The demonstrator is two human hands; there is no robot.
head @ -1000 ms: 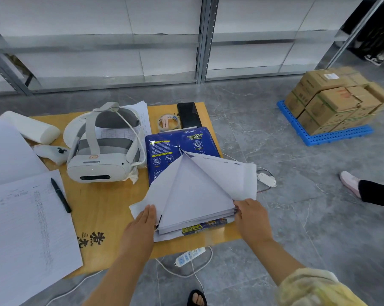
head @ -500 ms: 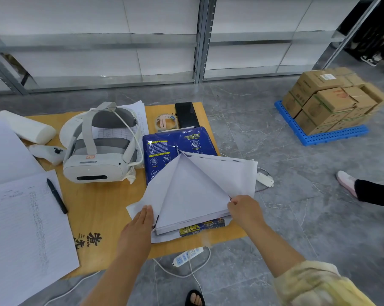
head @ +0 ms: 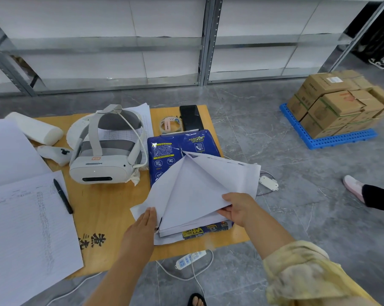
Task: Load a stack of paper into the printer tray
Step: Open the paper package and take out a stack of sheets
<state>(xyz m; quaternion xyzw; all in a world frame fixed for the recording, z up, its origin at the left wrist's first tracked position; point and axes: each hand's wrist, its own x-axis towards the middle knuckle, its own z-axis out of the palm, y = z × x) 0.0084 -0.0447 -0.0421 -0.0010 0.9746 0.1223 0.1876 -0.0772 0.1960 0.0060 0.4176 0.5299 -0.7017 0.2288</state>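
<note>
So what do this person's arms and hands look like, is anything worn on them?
Both hands are bare: no gloves, rings or watch show. The left hand comes off a forearm bare as far as the frame shows. The right hand has a bare forearm too, then a loose, crumpled pale yellow sleeve with faint darker blotches.

The right hand (head: 239,208) has slid from the near right corner of the paper stack (head: 193,202) inward along its right edge, and its fingers now reach in under the lifted wrapper flap (head: 226,175); the left hand (head: 145,224) has edged slightly closer to the stack's left side
</note>
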